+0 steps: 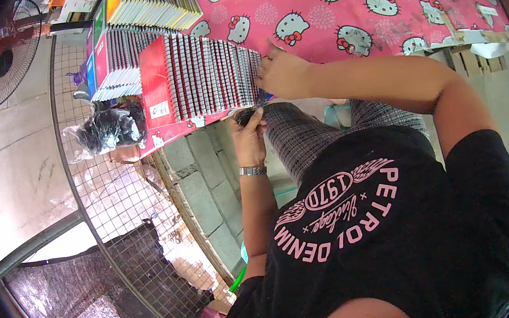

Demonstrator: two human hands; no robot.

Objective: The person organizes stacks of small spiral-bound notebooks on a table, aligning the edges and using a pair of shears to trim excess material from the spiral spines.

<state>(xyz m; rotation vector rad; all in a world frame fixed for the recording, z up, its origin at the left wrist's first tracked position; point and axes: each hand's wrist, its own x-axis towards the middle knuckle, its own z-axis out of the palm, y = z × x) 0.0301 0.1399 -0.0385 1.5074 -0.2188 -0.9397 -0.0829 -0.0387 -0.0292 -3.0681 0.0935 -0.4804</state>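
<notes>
The right hand (282, 71) rests on the near end of a row of spiral notebooks (207, 76) that stand on edge, red covers facing left, along the near edge of the table (326, 19). Its fingers are curled against the last notebook in the row, pressing on it; whether they pinch anything I cannot tell.

The left hand (249, 137) sits just below the table edge, under the same end of the row. Its fingertips are closed around something dark and small, partly hidden, close to the right hand. A metal watch (252, 171) circles that wrist.

The table carries a pink cloth printed with cartoon cats. Behind the row, towards the far left corner, lie more notebook stacks (128, 41), some fanned out flat. At the left edge, a clear bag (104, 131) of dark stuff hangs beside the row. Below the table stands a block wall (204, 190), with wire mesh (122, 212) to its left. A fan (4, 58) stands far left.
</notes>
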